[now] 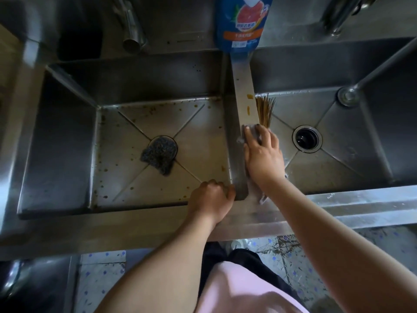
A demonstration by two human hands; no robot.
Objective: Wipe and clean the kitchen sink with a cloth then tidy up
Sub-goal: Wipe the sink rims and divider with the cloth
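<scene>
A double steel sink fills the view, its left basin (117, 136) spotted with brown stains. My right hand (262, 154) presses a grey cloth (261, 195) flat onto the divider (243, 91) between the basins; the cloth shows at my fingertips and under my wrist. Brown spots mark the divider farther back. My left hand (211, 199) grips the front rim of the sink beside the divider, fingers curled over the edge. A steel wool scourer (159, 155) lies over the left basin's drain.
A blue detergent bottle (241, 21) stands at the back of the divider. A bundle of chopsticks (266, 109) leans in the right basin (334, 168) by my fingers; its drain (306, 138) is uncovered. One faucet (132, 30) hangs over the left basin, another faucet (340, 14) at the back right.
</scene>
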